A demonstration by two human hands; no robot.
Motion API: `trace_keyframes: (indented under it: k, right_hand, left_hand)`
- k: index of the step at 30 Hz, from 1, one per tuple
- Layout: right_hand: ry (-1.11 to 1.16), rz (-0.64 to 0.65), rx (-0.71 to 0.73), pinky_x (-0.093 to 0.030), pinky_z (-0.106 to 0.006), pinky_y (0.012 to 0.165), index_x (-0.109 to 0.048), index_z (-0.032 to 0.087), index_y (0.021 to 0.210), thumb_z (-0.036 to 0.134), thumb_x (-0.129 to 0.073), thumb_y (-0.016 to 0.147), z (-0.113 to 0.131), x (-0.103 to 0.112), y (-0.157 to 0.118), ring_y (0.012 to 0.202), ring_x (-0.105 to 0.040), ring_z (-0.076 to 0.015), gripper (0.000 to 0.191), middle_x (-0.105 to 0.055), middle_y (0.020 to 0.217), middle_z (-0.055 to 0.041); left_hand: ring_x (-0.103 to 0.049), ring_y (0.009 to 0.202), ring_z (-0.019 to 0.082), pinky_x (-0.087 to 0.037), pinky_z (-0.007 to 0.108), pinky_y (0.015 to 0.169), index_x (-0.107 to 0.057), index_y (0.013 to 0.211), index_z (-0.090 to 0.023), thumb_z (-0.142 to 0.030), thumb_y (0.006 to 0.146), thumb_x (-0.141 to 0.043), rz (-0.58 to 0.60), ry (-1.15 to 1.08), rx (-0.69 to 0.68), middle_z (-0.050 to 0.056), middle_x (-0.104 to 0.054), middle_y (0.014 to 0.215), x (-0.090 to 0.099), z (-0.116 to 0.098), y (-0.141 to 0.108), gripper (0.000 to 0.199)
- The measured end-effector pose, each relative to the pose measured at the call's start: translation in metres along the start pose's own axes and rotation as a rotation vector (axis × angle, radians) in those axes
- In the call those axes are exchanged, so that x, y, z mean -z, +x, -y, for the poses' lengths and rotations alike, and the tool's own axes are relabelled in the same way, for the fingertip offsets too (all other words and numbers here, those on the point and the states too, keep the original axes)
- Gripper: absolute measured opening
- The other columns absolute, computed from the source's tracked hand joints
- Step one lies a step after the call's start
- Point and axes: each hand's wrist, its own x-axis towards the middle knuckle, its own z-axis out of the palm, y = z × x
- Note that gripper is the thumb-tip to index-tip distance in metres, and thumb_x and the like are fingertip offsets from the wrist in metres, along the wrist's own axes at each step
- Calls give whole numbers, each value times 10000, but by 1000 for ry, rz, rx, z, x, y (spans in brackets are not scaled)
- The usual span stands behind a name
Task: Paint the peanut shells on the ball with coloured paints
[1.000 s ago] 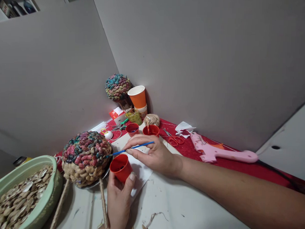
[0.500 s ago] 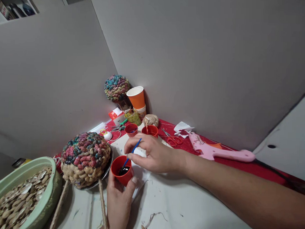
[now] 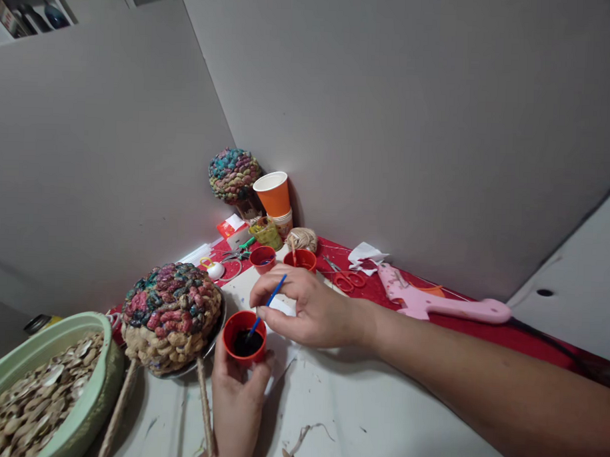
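Observation:
My left hand [image 3: 239, 393] is closed around a small red cup [image 3: 230, 329] with dark liquid inside. Between the fingers of my right hand [image 3: 307, 307] is a thin blue paintbrush [image 3: 271, 298], its tip down in the dark liquid. Just left of the cup sits a dome covered in peanut shells [image 3: 172, 317], painted pink, purple and teal on top and bare tan below. It rests in a dark, shiny bowl [image 3: 222, 325], with twine-wrapped sticks [image 3: 205, 405] reaching toward me from under it.
A green basket [image 3: 105, 355] of peanut shells stands at the left. Behind are two more red cups [image 3: 262, 259], an orange paper cup [image 3: 275, 197], a twine ball [image 3: 304, 239] and a second painted dome [image 3: 233, 176]. Red-handled scissors [image 3: 348, 281] and a pink glue gun [image 3: 447, 307] lie to the right.
The red cup has tipped more upright, and more of the dark liquid shows. The brush has shifted slightly to the right within the cup, along with my right hand.

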Motion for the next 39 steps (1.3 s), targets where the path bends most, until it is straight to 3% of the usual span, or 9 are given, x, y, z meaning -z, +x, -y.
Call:
trace_keyframes:
  k: [5, 10, 22, 27, 34, 39]
  right_hand:
    - [-48, 129, 9, -485, -360, 799, -645, 184, 870, 113, -565, 833, 4, -2, -2, 729, -662, -180, 113, -743, 790, -40]
    - [34, -70, 14, -509, -331, 785, -655, 176, 847, 124, -570, 836, 4, 1, 0, 762, -667, -167, 100, -747, 824, -43]
    - [475, -65, -420, -520, -281, 686, -614, 174, 755, 321, -645, 873, -3, 4, 7, 671, -661, -138, 190, -681, 693, -6]
    - [629, -156, -553, -518, -281, 679, -597, 183, 771, 397, -731, 813, -9, 3, 9, 647, -690, -140, 256, -692, 639, 11]
    - [745, -269, -504, -560, -306, 744, -650, 186, 792, 366, -740, 799, -7, -16, 4, 728, -717, -146, 201, -716, 737, 10]
    - [607, -247, -442, -556, -317, 799, -714, 187, 815, 275, -686, 838, -5, -28, -2, 796, -693, -146, 95, -742, 827, -16]
  left_hand:
    - [-649, 1122, 238, -479, 346, 979, -533, 1240, -202, -241, 718, -751, 1, -10, -14, 83, -689, 1233, 0, -3, 1, 567]
    - [-666, 1080, 239, -491, 351, 964, -559, 1197, -185, -293, 711, -766, -34, -14, -8, 94, -712, 1187, 0, 0, 1, 540]
    - [-700, 988, 247, -524, 342, 905, -600, 1088, -171, -435, 741, -746, -66, 29, 7, 105, -761, 1081, 1, -8, 0, 460]
    - [-698, 993, 240, -520, 328, 904, -598, 1114, -169, -477, 759, -730, -77, 37, -1, 102, -758, 1092, 1, -8, 1, 488]
    - [-693, 1005, 245, -521, 325, 905, -598, 1149, -158, -560, 761, -715, -76, 37, 15, 114, -755, 1109, 2, -8, -1, 571]
    - [-683, 1016, 242, -512, 330, 923, -601, 1170, -160, -539, 774, -722, -34, 23, -15, 110, -743, 1115, 2, -5, 0, 561]
